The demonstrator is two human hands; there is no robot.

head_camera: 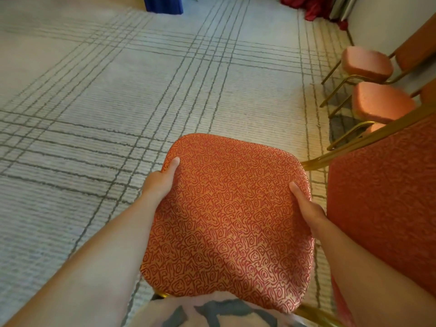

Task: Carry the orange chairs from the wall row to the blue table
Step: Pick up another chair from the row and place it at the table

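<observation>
Closest to the lens is a patch of grey-printed shirt (212,312), and against it the seat (226,215) of the orange chair I'm carrying. My left hand (160,182) grasps the seat's left edge, thumb flat on the fabric and fingers hidden beneath. My right hand (306,206) grips the opposite edge the same way. I cannot tell whether the legs are off the carpet (94,114).

Just outside the right hand stands an orange padded back (387,197); I can't tell whose it is. Two wall-row chairs (368,61) wait ahead of that hand. The blue table (162,4) lies far ahead of the left hand.

I'd keep both grips even and the seat level against my body. I'd swing left, clear of the row, before walking.
</observation>
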